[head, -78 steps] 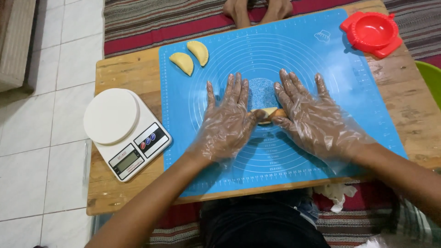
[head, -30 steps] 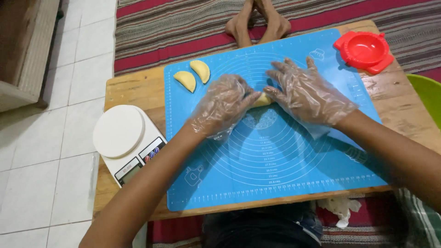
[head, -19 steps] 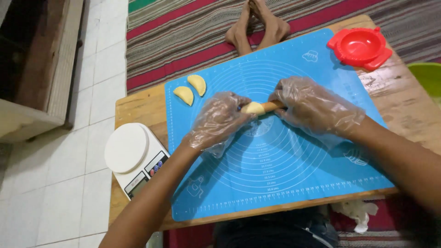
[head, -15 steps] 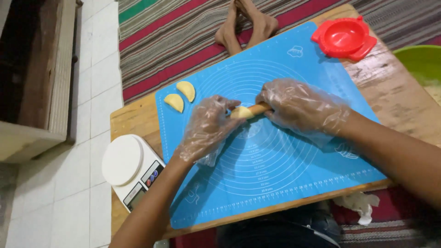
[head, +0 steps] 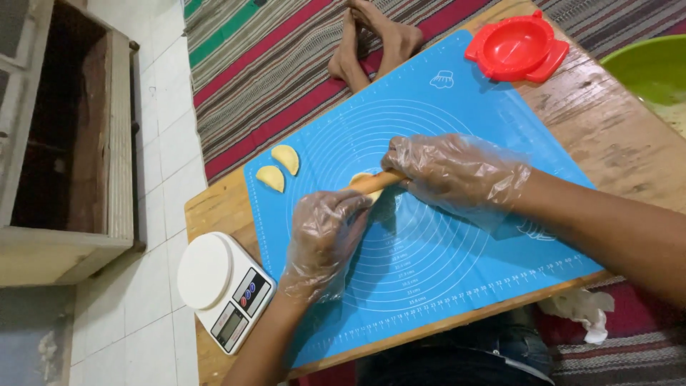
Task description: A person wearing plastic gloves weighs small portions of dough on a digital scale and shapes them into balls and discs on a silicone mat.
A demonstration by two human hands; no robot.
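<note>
**Rolling pin over dough on the blue mat**

A low wooden table (head: 614,143) sits on a striped rug (head: 286,64), with white floor tiles off to the left, and a blue mat (head: 429,264) covers most of the tabletop. Both hands wear clear plastic gloves. The left hand (head: 325,239), fingers curled, rests on the near-left end of a small wooden rolling pin (head: 375,183); the right hand (head: 457,171) is closed over its right end. Under the pin, at the middle of the mat, lies a pale piece of dough (head: 364,182), partly hidden. Far left on the mat, two folded yellow pastries (head: 279,168) lie side by side, well apart from the hands. A red press mould (head: 516,48) sits at the far right corner. A white kitchen scale (head: 224,287) stands on the near-left table edge, just off the mat. A green bowl (head: 647,68) shows at the right edge. Someone's bare feet (head: 371,39) rest on the rug beyond the table.
</note>
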